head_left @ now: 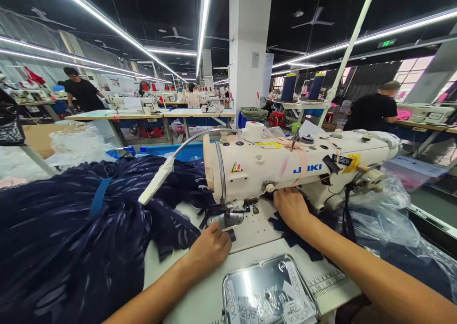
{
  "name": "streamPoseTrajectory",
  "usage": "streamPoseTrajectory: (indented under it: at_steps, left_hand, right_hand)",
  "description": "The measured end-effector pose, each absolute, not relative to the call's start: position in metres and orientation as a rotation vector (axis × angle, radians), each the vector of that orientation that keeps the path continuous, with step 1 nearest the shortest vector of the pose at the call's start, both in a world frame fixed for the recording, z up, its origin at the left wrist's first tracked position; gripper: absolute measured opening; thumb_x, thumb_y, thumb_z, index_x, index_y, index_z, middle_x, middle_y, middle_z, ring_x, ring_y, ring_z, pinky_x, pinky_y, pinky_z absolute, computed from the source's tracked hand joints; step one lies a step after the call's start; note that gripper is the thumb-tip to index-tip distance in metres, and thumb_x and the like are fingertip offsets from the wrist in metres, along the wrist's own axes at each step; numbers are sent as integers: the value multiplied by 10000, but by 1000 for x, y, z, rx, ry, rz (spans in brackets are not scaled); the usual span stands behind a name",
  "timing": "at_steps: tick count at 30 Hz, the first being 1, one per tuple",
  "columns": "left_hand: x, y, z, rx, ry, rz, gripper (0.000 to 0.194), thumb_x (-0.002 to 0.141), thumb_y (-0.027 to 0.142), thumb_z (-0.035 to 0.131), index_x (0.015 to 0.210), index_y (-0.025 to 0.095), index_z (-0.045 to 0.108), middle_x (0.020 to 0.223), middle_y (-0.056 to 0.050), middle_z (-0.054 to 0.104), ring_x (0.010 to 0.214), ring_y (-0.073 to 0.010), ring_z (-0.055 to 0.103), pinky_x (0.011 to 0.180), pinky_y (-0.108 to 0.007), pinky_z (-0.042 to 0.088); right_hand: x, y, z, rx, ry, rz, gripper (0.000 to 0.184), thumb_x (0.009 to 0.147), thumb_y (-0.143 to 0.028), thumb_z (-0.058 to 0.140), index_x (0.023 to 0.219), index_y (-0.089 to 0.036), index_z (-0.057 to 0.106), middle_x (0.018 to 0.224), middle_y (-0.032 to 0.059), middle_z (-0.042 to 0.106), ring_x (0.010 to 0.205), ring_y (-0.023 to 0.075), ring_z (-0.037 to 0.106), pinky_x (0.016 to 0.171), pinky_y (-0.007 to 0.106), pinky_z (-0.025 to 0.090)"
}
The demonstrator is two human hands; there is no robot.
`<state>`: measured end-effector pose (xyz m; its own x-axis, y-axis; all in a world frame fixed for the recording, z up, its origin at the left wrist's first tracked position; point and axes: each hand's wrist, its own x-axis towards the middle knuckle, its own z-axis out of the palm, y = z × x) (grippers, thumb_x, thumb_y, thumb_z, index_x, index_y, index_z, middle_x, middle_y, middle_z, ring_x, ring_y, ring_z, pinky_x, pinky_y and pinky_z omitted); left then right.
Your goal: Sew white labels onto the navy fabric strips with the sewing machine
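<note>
A cream sewing machine (285,167) stands across the white table (200,295). My left hand (210,245) is curled, fingers pressed together at a dark strip of fabric right beside the presser foot (230,217). My right hand (291,207) reaches under the machine arm, fingers down on a piece of navy fabric (291,238) behind the needle. A big heap of navy patterned fabric (71,238) lies at the left of the table.
A shiny metal tin (269,290) of labels sits at the table's near edge. Clear plastic bags (385,214) lie at the right. A bendable lamp (157,181) juts from the machine. Other people work at tables behind, left and right.
</note>
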<state>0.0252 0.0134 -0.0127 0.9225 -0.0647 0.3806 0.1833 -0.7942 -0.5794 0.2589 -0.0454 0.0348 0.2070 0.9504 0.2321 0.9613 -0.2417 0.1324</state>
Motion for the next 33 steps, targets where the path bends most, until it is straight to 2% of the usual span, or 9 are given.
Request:
streamPoseTrajectory:
  at_steps: [5,9,11,13,16,20,23,28,33]
  left_hand:
    - [18,9,-11,-2447,-118,-383,229,793,29,387,635,115,530,571,-33,522,497,-157,458,581,-314,273]
    - [16,6,-10,-2454,-157,-365,205,781,32,418,625,119,519,558,-30,526,495,-159,469,591,-315,285]
    - [13,6,-11,-2449,-180,-385,208,777,20,419,621,119,514,550,-28,526,491,-157,471,593,-314,286]
    - [11,6,-13,-2443,-190,-412,212,780,14,412,627,117,516,551,-31,532,490,-155,474,592,-312,284]
    - [10,7,-16,-2441,-194,-433,209,786,17,406,647,114,526,554,-32,540,491,-154,478,593,-311,288]
    - [12,8,-17,-2451,-198,-456,191,778,20,414,661,110,534,567,-36,553,496,-155,487,611,-313,304]
    - [12,8,-17,-2464,-198,-454,192,765,10,414,651,112,529,564,-36,551,493,-156,486,602,-311,302]
    - [11,7,-17,-2492,-222,-431,225,779,-1,388,636,124,510,566,-41,549,496,-149,478,599,-311,301]
    - [11,8,-17,-2486,-216,-465,228,782,-7,372,662,118,521,575,-46,552,497,-151,478,603,-311,315]
  right_hand:
    - [217,-82,31,-2152,-2259,-748,212,741,0,424,731,-100,611,702,171,590,646,244,542,533,342,381]
    - [224,-71,19,-1470,-2684,-814,232,813,-38,390,758,-133,595,781,108,594,720,212,527,710,361,404]
    - [237,-60,12,-1315,-2734,-838,258,844,-48,366,802,-137,605,848,92,602,799,207,526,816,369,377]
    - [247,-53,6,-1373,-2628,-817,260,850,-49,364,889,-139,605,902,94,600,882,215,512,864,386,350]
    - [241,-50,0,-1475,-2419,-612,251,833,-56,398,974,-149,583,912,93,602,897,211,505,842,370,360]
    - [209,-51,-6,-1657,-2236,-330,125,800,-179,488,893,-155,569,854,80,598,808,210,524,750,338,383]
    - [191,-48,-10,-1804,-2198,-316,173,786,-262,507,900,-140,554,873,96,588,795,227,533,755,362,369]
    - [187,-42,-6,-1859,-2247,-314,142,803,-184,450,858,-145,575,930,109,587,822,215,543,748,330,360]
    - [195,-39,0,-1922,-2245,-107,152,792,-125,441,790,-170,586,887,73,610,833,206,544,710,297,364]
